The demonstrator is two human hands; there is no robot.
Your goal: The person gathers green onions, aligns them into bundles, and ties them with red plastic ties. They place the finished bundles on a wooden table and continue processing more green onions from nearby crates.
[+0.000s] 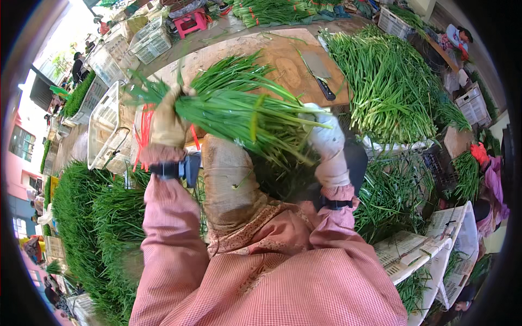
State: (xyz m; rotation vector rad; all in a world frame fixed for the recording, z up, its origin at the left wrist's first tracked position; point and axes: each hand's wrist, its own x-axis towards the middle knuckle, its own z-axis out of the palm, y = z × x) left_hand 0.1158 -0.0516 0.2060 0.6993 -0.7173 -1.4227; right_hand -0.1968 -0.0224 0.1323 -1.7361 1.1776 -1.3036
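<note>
A loose bunch of garlic chives (pixel 236 116) stretches between my hands above my lap, leaf tips to the left and pale stem ends to the right. My left hand (pixel 169 118), in a tan glove, is closed around the leafy part. My right hand (pixel 326 132) wears a whitish glove and touches the stem ends; blur hides how its fingers lie. Behind the bunch, more chives (pixel 234 71) lie on a wooden board (pixel 285 67). A cleaver (pixel 318 67) with a black handle rests at the board's right side. Red strips (pixel 143 130) hang beside my left wrist.
A large heap of chives (pixel 387 85) stands right of the board. Chives (pixel 81 208) are also piled at my left. White plastic crates (pixel 104 126) stand at left, and others (pixel 424 244) at right. A pink stool (pixel 191 23) is beyond the board. Another person's red-gloved hand (pixel 480 154) is at far right.
</note>
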